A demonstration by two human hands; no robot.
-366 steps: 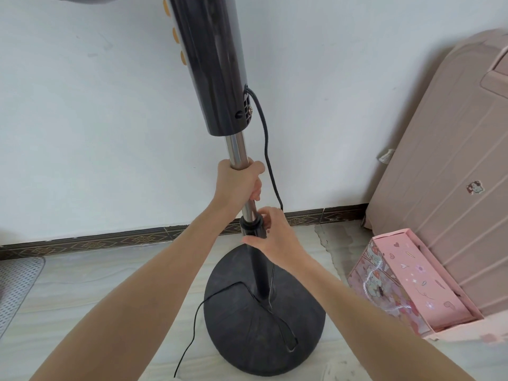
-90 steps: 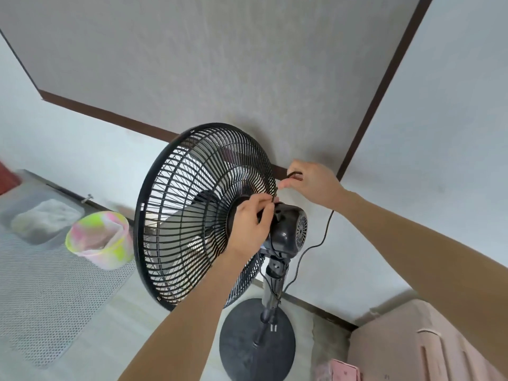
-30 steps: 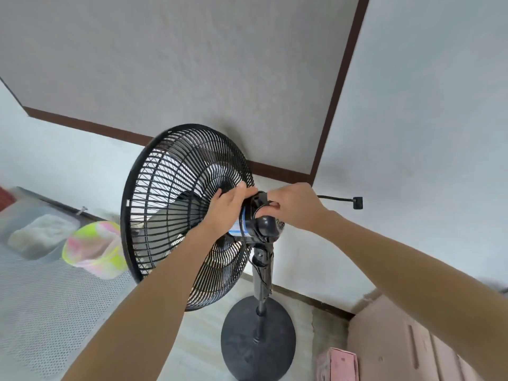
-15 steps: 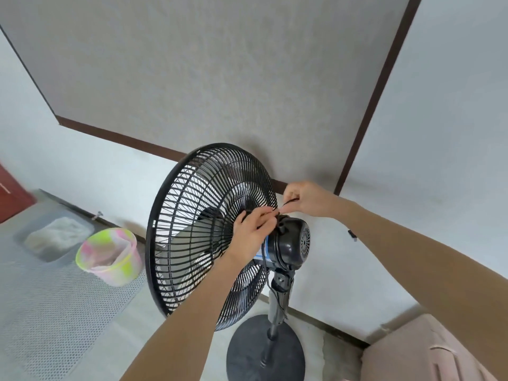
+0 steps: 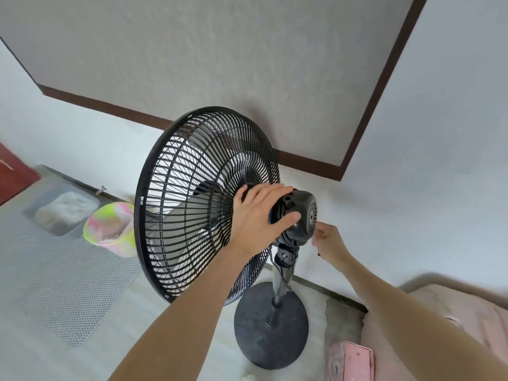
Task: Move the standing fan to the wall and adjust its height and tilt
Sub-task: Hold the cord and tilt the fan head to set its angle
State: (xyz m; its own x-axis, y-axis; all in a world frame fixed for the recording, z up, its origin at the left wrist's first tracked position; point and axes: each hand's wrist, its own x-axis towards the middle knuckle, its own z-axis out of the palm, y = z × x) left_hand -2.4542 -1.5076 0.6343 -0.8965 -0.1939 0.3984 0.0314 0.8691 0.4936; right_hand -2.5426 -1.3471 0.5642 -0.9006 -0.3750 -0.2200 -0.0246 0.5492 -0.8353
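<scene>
standing close to the white wall in the corner: black standing fan, its round base sitting on the pale floor, pole rising to the motor housing, big grille facing left and slightly upward. gripping the housing just behind the grille: left hand, fingers spread wide across the top, thumb wrapping the near side. reaching in behind and below the housing: right hand, fingers curling and pinching something small and dark (too small to tell what, possibly the cord). lying left of the fan on a perforated grey mat: pink-and-yellow bin with a bag in it. sitting at lower right: pink box, and beside it a pale pink suitcase, blurred.
</scene>
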